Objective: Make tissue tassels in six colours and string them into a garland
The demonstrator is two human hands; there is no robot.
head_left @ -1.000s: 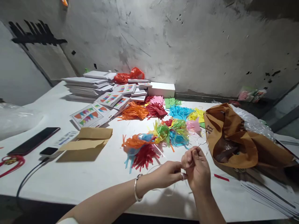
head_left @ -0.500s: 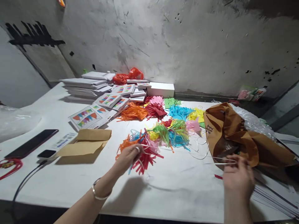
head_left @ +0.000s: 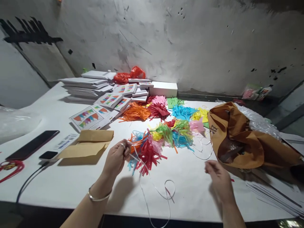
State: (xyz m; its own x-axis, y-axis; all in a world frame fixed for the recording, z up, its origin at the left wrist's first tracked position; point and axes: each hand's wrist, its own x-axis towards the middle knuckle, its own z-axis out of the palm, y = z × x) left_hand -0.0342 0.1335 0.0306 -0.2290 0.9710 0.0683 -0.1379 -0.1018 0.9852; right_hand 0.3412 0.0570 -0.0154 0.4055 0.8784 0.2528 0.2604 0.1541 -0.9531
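My left hand [head_left: 118,155] is closed in a pinch on a white string [head_left: 144,190] at the left end of a bunch of paper tassels [head_left: 149,152]. From the fingers the string hangs down and loops over the front of the white table [head_left: 190,193]. The bunch mixes red, orange, blue, pink, green and yellow strips. To the right, my right hand [head_left: 218,177] hovers above the table with its fingers drawn together, and I see nothing in it. More white string [head_left: 205,157] curls on the table beyond that hand, beside the tassels' right end.
Behind lie loose tassels, orange [head_left: 135,113] and blue [head_left: 182,113] among them, and stacks of printed cards [head_left: 110,100]. A brown bag [head_left: 239,136] sits at right. Folded brown paper [head_left: 92,145], a phone [head_left: 33,145] and a cabled device [head_left: 48,155] are at left.
My right hand has moved left and let go of the string stretched between the hands, which now hangs loose onto the table front. My left hand has shifted left.
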